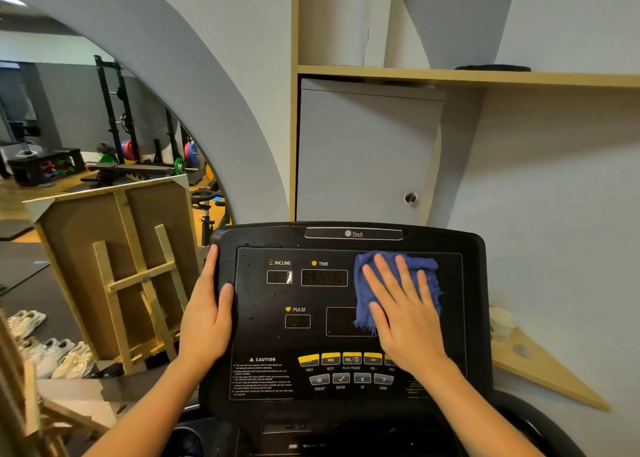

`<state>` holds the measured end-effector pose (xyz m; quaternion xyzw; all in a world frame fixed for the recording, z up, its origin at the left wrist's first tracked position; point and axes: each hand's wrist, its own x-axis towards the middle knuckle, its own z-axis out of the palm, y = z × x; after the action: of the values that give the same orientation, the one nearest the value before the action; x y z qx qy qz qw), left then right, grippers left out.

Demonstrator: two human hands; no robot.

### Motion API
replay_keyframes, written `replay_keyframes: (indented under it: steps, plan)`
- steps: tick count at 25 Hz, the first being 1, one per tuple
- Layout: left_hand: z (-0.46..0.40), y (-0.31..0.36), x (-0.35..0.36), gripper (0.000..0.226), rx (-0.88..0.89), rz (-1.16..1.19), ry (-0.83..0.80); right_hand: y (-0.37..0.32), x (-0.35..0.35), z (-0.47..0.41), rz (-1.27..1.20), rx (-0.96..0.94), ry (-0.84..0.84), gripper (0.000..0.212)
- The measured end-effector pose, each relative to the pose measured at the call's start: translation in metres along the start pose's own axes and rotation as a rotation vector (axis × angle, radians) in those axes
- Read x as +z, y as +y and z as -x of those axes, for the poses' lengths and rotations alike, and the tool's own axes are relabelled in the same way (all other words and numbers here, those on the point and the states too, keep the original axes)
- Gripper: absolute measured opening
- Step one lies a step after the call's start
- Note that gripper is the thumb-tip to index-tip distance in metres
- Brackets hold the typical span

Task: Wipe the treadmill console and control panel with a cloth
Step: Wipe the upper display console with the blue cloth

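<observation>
Blue cloth pressed flat on the treadmill console

The right hand lay spread, fingers apart, pressing a crumpled blue terry cloth onto the upper right of the black plastic treadmill console, right of its TIME display; the left hand clasped the console's left edge, thumb on its face, while yellow control buttons sat below the cloth

Blue cloth right of centre, black console centre frame, yellow button row lower centre, grey buttons beneath, tan shelf upper right.
</observation>
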<state>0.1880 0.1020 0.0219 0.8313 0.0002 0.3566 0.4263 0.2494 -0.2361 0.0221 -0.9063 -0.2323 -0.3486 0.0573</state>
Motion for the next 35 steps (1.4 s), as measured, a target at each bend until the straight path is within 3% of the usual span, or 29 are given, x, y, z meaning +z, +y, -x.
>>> replay_keyframes:
  steps: [7, 15, 21, 28, 35]
  plan:
    - [-0.001, 0.000, 0.000, 0.063, 0.000, 0.024, 0.019, -0.040, -0.007, -0.067, -0.015, 0.159, 0.069, 0.061]
    - [-0.002, -0.002, -0.001, 0.062, -0.010, 0.023, 0.014, -0.109, 0.008, -0.084, -0.021, -0.123, 0.020, 0.062]
    - [0.011, 0.000, -0.013, 0.078, -0.049, 0.064, -0.041, -0.098, 0.017, -0.032, -0.011, -0.312, -0.021, 0.062]
    - [0.081, -0.025, -0.026, 0.085, -0.127, -0.045, -0.155, -0.063, 0.009, -0.014, -0.025, -0.178, -0.017, 0.061]
    - [0.095, -0.042, -0.009, 0.079, -0.146, -0.048, -0.200, -0.089, 0.003, -0.079, -0.042, 0.030, 0.072, 0.060]
